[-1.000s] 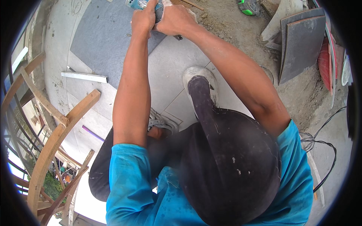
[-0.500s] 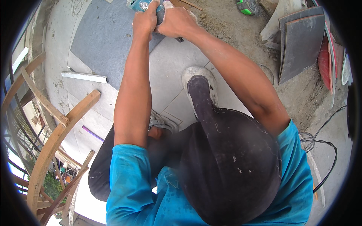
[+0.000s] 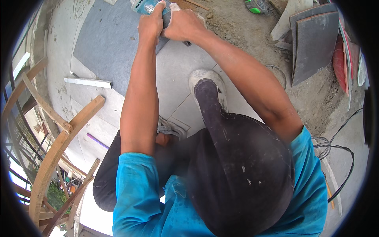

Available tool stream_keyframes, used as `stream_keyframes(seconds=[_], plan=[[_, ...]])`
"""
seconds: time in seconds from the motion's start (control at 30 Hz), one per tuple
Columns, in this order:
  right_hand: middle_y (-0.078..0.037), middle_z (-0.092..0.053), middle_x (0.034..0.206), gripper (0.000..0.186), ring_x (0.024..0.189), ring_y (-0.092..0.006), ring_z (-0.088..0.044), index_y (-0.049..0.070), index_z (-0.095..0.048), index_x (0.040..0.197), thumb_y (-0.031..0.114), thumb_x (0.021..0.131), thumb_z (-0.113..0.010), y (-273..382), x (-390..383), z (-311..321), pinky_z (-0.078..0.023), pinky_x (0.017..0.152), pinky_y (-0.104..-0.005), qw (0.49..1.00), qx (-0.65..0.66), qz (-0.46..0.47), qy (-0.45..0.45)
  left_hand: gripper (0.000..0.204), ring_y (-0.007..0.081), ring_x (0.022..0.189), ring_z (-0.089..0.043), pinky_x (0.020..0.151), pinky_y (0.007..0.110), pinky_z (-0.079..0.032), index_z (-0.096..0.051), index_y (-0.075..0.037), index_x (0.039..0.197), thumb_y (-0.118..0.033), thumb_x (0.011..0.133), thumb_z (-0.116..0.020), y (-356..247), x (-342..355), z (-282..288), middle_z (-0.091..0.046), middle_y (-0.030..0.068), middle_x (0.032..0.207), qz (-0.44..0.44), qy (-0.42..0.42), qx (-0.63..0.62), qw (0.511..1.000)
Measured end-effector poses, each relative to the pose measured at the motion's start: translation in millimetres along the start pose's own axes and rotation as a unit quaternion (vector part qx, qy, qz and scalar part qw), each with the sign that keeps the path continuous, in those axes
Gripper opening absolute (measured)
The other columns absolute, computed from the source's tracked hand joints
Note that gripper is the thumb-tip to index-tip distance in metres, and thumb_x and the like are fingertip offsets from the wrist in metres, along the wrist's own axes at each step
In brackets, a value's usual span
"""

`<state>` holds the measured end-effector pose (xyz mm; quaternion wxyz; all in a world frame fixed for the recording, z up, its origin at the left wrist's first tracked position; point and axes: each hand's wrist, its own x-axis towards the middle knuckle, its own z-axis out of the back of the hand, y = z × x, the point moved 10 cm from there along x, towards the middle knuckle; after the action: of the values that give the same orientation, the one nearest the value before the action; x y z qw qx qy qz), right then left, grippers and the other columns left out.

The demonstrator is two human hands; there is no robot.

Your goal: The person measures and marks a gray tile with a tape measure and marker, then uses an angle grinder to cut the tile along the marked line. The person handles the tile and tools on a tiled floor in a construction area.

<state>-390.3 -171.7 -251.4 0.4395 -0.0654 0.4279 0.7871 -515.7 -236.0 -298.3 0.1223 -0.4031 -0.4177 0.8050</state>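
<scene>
At the top edge, my left hand and my right hand are both closed around a teal hand-held power tool. Its vented grey end points to the left, and the top edge cuts part of it off. My fingers and pale dust on the right hand cover much of its dark body, so its working end cannot be made out. Beneath the tool lies a large dark grey tile, resting over the pale tiled floor.
A metal bar lies left of my arms, near a curved wooden frame. On the right, dark tile offcuts lean beside loose soil. A green-and-black tape measure sits at the top; black cable loops at right.
Both hands and the power tool have shifted very slightly left. The whole view has moved a little; the grip stays the same.
</scene>
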Motion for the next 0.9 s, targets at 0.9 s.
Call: stream_keyframes(seconds=[0.9], plan=[[-0.023, -0.071, 0.109, 0.071, 0.104, -0.0366, -0.070, 0.000, -0.050, 0.135, 0.024, 0.071, -0.070, -11, -11, -6, -0.056, 0.087, -0.0488, 1.000, -0.009, -0.020, 0.020, 0.068, 0.0200, 0.089, -0.063, 0.078, 0.035, -0.048, -0.066, 0.011, 0.110, -0.051, 0.083, -0.070, 6, -17, -4, -0.068, 0.0143, 0.100, 0.022, -0.005, 0.022, 1.000]])
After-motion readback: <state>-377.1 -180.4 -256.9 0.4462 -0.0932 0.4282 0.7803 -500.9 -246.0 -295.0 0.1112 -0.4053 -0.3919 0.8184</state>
